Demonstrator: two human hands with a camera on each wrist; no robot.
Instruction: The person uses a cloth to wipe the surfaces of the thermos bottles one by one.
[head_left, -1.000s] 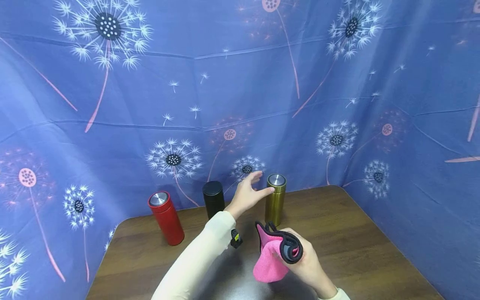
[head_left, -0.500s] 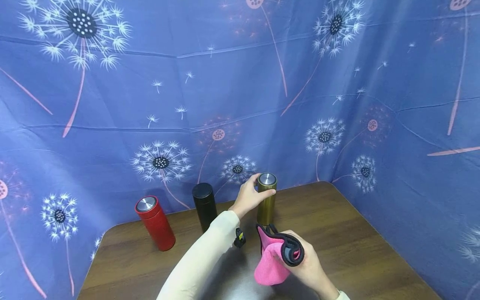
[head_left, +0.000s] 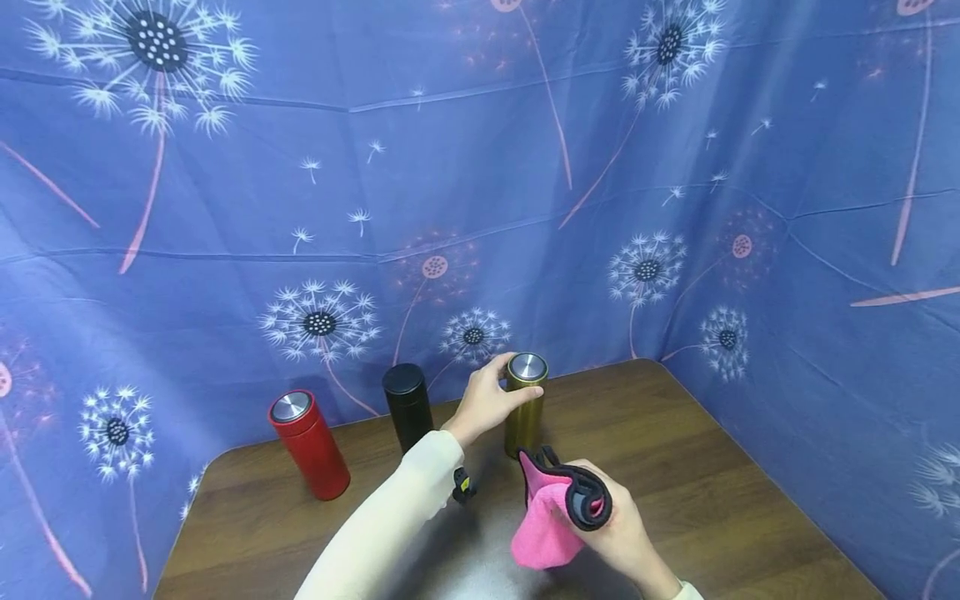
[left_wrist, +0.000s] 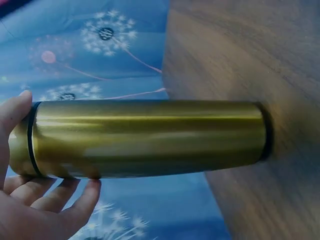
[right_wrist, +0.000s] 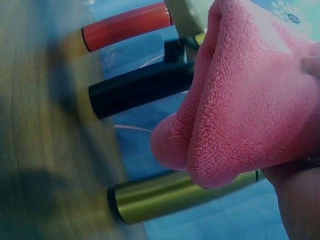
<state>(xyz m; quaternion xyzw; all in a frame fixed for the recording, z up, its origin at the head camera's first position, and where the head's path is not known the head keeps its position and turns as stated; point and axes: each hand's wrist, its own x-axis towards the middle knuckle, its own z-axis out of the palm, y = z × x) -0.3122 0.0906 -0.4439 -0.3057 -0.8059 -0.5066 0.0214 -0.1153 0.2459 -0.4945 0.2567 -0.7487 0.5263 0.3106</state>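
The gold bottle stands upright near the table's back edge, its silver lid uppermost. Around its top, just below the lid, my left hand has its thumb and fingers; the left wrist view shows the thumb on one side of the gold bottle and several fingers on the other. My right hand grips a rolled pink cloth with black edging, held in front of the bottle. In the right wrist view the pink cloth covers part of the scene and the upper gold bottle.
A black bottle stands left of the gold one, close behind my left forearm. Farther left is a red bottle. The brown wooden table meets a blue dandelion-print cloth hanging behind and to the right.
My left hand has moved from beside the gold bottle onto its top, and its fingers have closed around it. The bottle has shifted slightly toward me. The right hand still holds the pink cloth.
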